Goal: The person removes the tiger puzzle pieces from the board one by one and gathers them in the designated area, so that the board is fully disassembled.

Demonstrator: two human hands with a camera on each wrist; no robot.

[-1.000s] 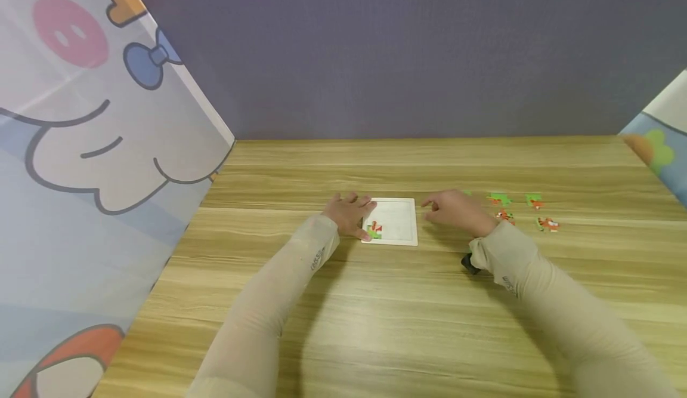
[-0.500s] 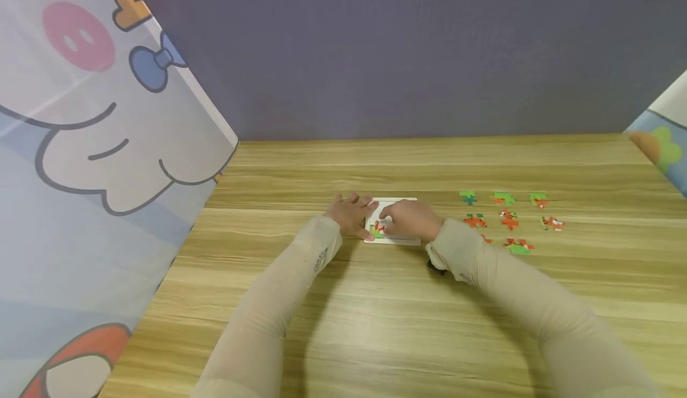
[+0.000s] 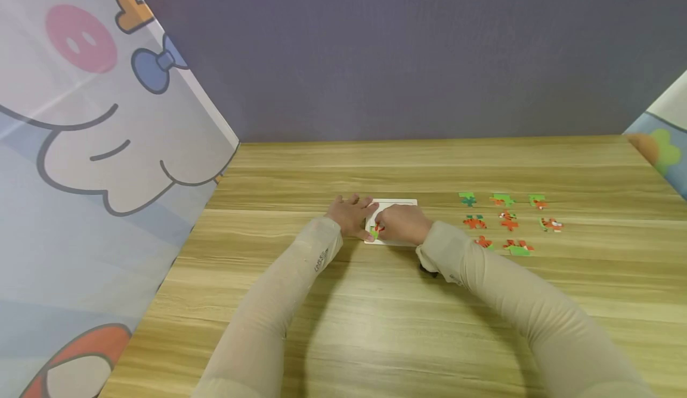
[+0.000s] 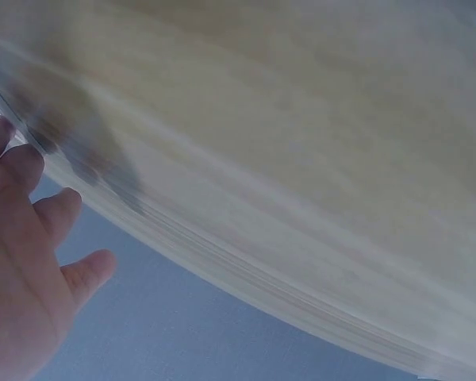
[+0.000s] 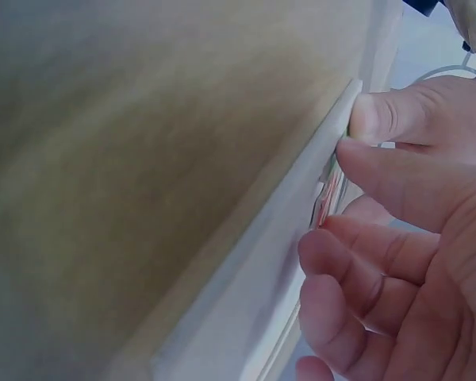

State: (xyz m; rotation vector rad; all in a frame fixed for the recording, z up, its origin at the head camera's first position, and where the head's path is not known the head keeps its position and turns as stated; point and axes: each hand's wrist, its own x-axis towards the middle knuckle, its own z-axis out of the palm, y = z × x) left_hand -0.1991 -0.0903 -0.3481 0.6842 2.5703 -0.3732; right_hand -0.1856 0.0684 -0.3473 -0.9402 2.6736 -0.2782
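Note:
A white puzzle frame [image 3: 394,201] lies flat on the wooden table. In its near left corner sits a green and red puzzle piece [image 3: 374,232], partly covered by fingers. My left hand [image 3: 350,216] rests with spread fingers over the frame's left edge, its thumb at the near left corner. My right hand [image 3: 404,224] reaches across the frame from the right. In the right wrist view, thumb and curled fingers of the right hand [image 5: 397,246] pinch the piece's red part, while the left thumb presses beside it. The left wrist view has only the left hand [image 4: 24,254] and table.
Several loose orange and green puzzle pieces [image 3: 509,221] lie spread in rows on the table [image 3: 376,314] to the right. A grey partition [image 3: 402,58] stands along the table's back edge. Cartoon-printed panels [image 3: 107,165] flank the left and right sides.
My right hand has moved left from beside the loose pieces onto the frame, and its fingers have closed at the corner piece. My left hand has stayed on the frame's edge.

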